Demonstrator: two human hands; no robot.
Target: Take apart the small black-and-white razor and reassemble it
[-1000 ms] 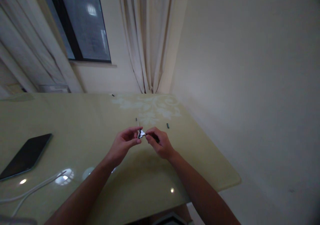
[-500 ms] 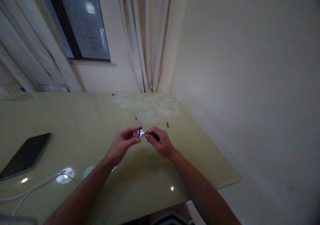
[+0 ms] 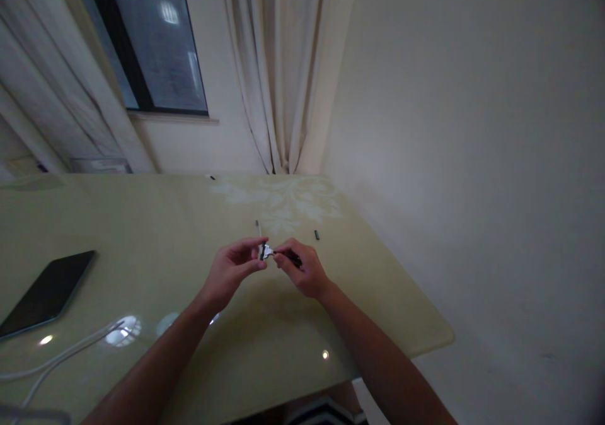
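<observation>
My right hand [image 3: 302, 267] is closed around the dark handle of what looks like a razor [image 3: 268, 251]. Its silver neck and wide head point left. The thumb and fingers of my left hand [image 3: 231, 270] pinch the dark edge of that head at its two ends, one above and one below. Both hands are held over the table, close together. Just beyond the left fingertips lies a thin pale stick with a dark tip [image 3: 257, 224]. A small dark oblong piece [image 3: 317, 235] rests on the table past my right hand.
The glossy pale green table [image 3: 387, 305] reaches back to a wall with curtains [image 3: 283, 72] and a window. A black tablet [image 3: 47, 292] lies at the left, with a white cable [image 3: 61, 357] nearer me. Another tiny dark piece [image 3: 212, 178] sits at the far edge.
</observation>
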